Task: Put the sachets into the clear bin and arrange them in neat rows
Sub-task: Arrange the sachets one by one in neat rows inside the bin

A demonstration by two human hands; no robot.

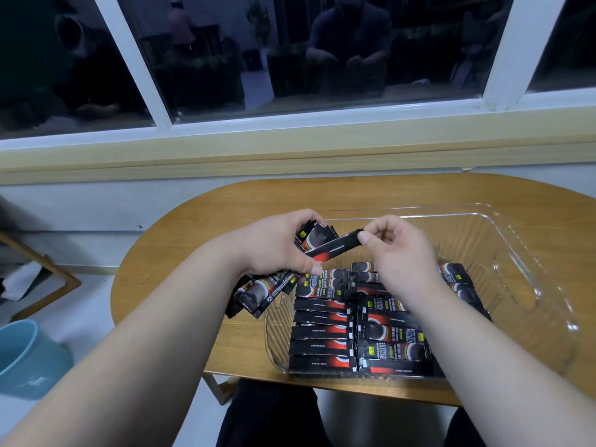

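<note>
1. The left hand (274, 248) gripped a bundle of sachets (258, 293); the right hand (398, 250) pinched a single sachet (335, 248) by its end, above the clear bin (532, 272)
2. The sachets looked light, thin and slippery; the flat end seal seemed the safest hold

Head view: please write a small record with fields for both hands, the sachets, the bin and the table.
left hand: grips a bundle of sachets over the bin's left end
right hand: pinches one end of a single sachet; the other end is at the left hand
rows of sachets: lie flat in the near part of the bin
clear bin: on the table, far part bare
table: wooden, rounded end
floor: blue bucket at left
</note>
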